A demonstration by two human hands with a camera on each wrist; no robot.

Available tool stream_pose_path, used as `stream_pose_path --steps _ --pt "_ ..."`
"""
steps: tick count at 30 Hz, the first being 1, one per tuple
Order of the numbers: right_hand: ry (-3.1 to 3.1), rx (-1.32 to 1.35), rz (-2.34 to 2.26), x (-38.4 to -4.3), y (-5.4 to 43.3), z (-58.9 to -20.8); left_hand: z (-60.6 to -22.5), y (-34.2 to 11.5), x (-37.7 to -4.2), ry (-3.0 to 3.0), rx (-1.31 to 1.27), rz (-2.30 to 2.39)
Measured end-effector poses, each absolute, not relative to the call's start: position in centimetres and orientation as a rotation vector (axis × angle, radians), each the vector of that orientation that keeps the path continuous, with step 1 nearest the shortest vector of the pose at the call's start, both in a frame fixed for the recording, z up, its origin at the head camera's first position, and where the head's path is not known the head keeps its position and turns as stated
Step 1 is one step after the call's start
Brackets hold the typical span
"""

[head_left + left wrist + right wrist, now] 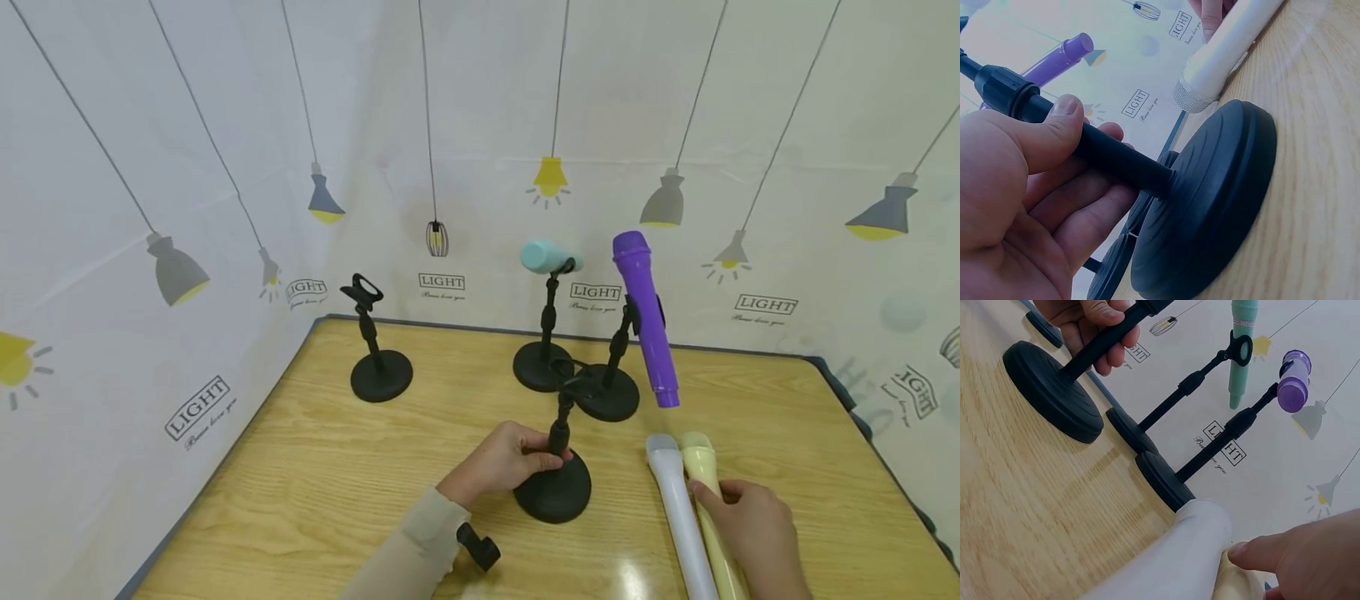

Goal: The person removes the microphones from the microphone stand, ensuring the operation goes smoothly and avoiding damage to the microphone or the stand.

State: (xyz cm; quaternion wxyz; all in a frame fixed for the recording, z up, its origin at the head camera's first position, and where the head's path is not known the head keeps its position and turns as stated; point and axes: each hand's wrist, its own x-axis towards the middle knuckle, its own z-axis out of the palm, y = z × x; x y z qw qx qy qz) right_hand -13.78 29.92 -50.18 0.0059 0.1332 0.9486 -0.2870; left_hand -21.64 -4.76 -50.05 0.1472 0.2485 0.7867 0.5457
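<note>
My left hand (504,460) grips the pole of a black desktop microphone stand (558,498) just above its round base; in the left wrist view thumb and fingers wrap the pole (1119,159). A pale yellow microphone (699,457) lies on the table under my right hand (753,523), pinched between thumb and fingers; part of its body is hidden. Touching or very near it on the left is a white microphone (675,508), also lying flat. Behind, a purple microphone (647,321) and a turquoise microphone (546,256) sit in the clips of two black stands.
Another black stand (381,375) with a bare clip stands at the back left. The wooden table (315,492) meets lamp-printed white sheeting (480,108) at the back and sides. A small black fitting (477,547) shows by the left cuff.
</note>
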Motion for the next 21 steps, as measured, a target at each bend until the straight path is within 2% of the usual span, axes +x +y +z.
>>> stream_pose_path --steps 10,15,18,21 --pt "2.949 0.432 -0.846 -13.5 30.0 -49.7 -50.2 -4.7 -21.7 2.275 0.691 1.56" --pt "3.174 0.425 -0.911 -13.0 28.8 -49.2 -50.1 -4.8 -21.6 2.273 0.712 1.559" --pt "3.394 0.319 -1.137 -12.8 26.8 -48.8 -50.1 -4.8 -21.7 2.271 0.731 1.559" --pt "3.498 0.053 -1.436 -12.8 24.6 -48.4 -50.1 -4.8 -21.7 2.27 0.75 1.562"
